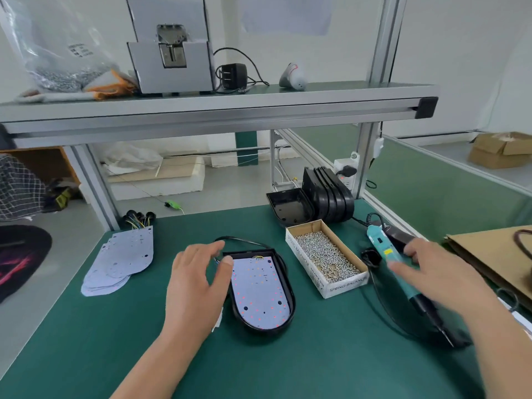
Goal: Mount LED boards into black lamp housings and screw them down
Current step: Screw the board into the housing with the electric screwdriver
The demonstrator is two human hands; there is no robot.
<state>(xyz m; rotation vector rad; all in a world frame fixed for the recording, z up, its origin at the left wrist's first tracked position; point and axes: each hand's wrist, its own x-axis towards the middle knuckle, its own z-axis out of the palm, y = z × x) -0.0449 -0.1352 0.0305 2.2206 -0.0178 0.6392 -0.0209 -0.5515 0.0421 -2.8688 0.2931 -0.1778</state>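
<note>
LED board (pixel 259 292) unscrewed in black housing (pixel 292 298); left hand (pixel 195 286) open beside it, right hand (pixel 437 275) spread, empty, over screwdriver (pixel 381 246). Liable to shift off holes if nudged.

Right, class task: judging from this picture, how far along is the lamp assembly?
Done: one board sits in its black housing. In hand: the left hand touches its edge; the blurred right hand is over the screwdriver. Left, it seems: screwing it down from the box of screws, then the spare boards and empty housings.
</note>
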